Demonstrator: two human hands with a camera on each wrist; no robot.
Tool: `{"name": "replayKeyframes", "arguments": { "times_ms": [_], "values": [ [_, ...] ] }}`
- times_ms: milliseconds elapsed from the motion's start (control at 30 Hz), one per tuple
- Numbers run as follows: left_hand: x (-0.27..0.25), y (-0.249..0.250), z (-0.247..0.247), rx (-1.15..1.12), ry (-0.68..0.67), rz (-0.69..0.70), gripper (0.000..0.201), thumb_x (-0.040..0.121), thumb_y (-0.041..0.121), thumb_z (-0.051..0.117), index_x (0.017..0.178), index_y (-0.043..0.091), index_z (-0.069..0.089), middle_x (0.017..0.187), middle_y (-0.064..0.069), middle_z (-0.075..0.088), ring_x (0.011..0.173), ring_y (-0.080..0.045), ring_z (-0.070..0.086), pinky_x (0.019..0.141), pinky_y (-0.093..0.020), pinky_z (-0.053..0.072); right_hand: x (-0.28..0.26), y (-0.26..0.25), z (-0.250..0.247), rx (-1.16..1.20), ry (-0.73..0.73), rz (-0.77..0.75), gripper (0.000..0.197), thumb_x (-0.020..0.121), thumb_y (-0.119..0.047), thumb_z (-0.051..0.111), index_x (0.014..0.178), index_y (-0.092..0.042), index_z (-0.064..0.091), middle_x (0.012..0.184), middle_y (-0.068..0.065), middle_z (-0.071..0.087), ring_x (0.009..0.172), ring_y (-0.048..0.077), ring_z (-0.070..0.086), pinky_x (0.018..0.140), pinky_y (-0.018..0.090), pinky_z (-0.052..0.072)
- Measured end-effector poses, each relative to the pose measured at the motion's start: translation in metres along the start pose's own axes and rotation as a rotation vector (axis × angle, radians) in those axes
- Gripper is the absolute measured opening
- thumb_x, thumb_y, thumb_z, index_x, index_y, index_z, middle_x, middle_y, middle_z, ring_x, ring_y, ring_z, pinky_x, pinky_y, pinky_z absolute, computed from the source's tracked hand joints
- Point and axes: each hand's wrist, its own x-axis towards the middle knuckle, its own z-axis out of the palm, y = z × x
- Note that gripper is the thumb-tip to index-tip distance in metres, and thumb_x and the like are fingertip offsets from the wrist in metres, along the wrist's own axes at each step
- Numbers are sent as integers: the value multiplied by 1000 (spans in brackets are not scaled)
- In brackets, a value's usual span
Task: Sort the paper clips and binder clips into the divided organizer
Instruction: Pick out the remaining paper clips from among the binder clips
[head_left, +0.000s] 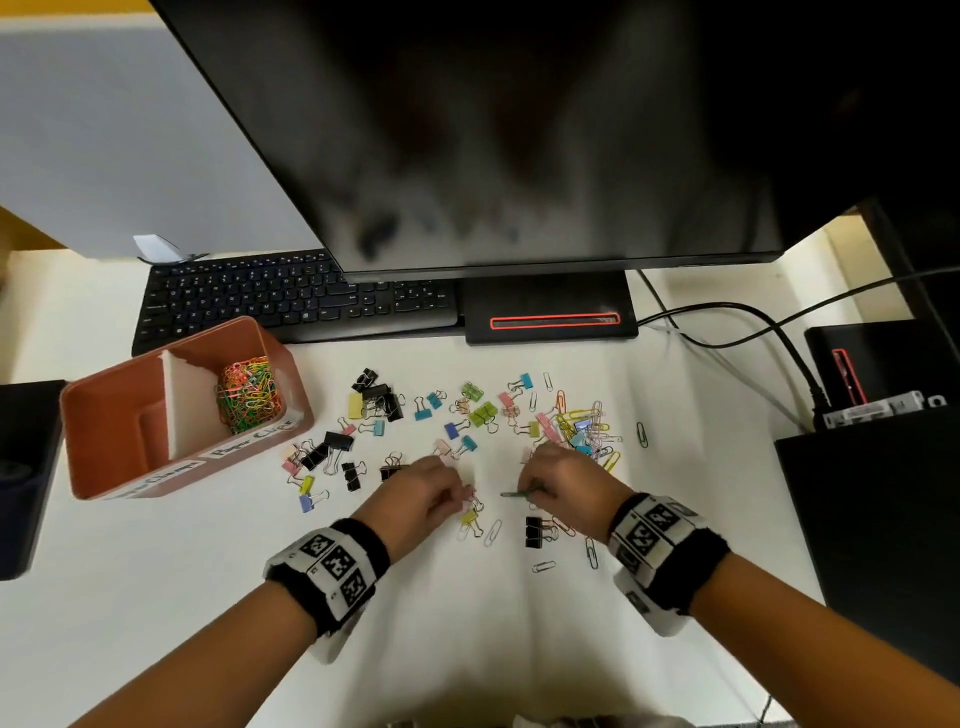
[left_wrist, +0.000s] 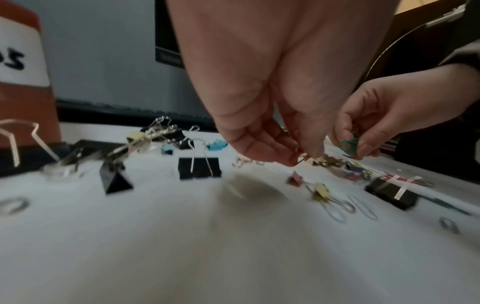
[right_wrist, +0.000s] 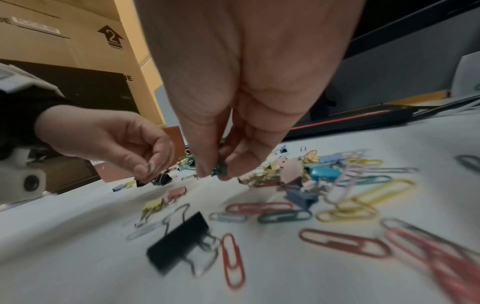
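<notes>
Organizer (head_left: 104, 410): paper-clip section part-filled, other section bare | desk (head_left: 156, 597) middle: clips unsorted | right hand (head_left: 563, 475) pinches green paper clip (head_left: 514, 494) | left hand (head_left: 423, 493) pinches small clip, type unclear.

Organizer (head_left: 130, 415) at left on the surface (head_left: 156, 597), paper clips (head_left: 249, 392) in its right compartment. Binder clips (head_left: 374, 400) scattered to its right. Keyboard (head_left: 291, 296) behind, monitor (head_left: 519, 130) above.
</notes>
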Motion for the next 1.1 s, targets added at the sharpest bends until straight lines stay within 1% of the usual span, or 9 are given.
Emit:
{"name": "replayKeyframes", "arguments": {
  "times_ms": [100,200,333,467,567,633,800,967,1100],
  "values": [
    [-17,1,17,-123,-70,-117,10,83,23,66,90,27,58,83,4,62,86,-14,62,79,-23,48,-21,3,3,10,-78,-12,16,88,-16,60,101,-15,68,84,-13,46,82,6,44,79,18,33],
    [-23,9,32,-189,-59,-252,44,82,22,67,122,30,51,81,8,63,77,-5,59,75,-10,44,-30,-10,17,10,-165,-5,30,88,-16,58,118,-18,60,97,-3,59,88,10,49,82,18,34],
    [-13,19,37,-91,-8,-290,39,85,21,62,123,21,51,98,0,64,88,-14,60,80,-21,46,-22,-30,43,-79,-179,37,41,90,-8,50,130,-17,50,118,7,59,110,23,54,94,32,43],
    [-6,15,29,-38,45,-269,45,87,17,59,129,23,44,105,-2,64,93,-18,61,81,-25,47,-7,-25,46,-119,-123,77,40,91,-10,51,131,-16,49,122,11,55,113,30,54,95,35,44],
    [-9,8,19,-54,78,-317,40,85,19,63,120,24,44,81,3,62,73,-15,59,68,-23,44,1,-15,37,-64,-82,99,41,91,-12,52,132,-19,50,121,9,56,114,27,52,96,34,42],
    [-13,2,16,-80,91,-363,35,83,23,66,112,21,46,76,4,64,69,-15,60,68,-27,48,4,-13,35,-61,-92,64,42,91,-13,53,132,-21,50,120,8,56,114,25,51,96,33,41],
    [-15,1,23,-123,128,-405,29,80,21,70,105,17,56,80,0,67,76,-18,62,74,-29,49,12,-21,43,-118,-119,27,30,92,-13,52,121,-14,59,114,12,54,107,30,54,91,37,46],
    [-4,2,27,-13,163,-328,9,84,20,63,91,13,64,92,-4,62,81,-18,56,74,-25,46,21,-18,43,-110,-14,30,22,89,-8,54,108,-7,66,114,11,51,98,29,57,86,27,45],
    [0,2,26,79,151,-265,7,85,18,61,86,11,63,91,-5,57,82,-21,55,68,-23,39,22,-19,40,-163,-12,30,22,90,-7,49,105,-7,65,107,12,60,102,29,56,87,36,46]
  ]
}}
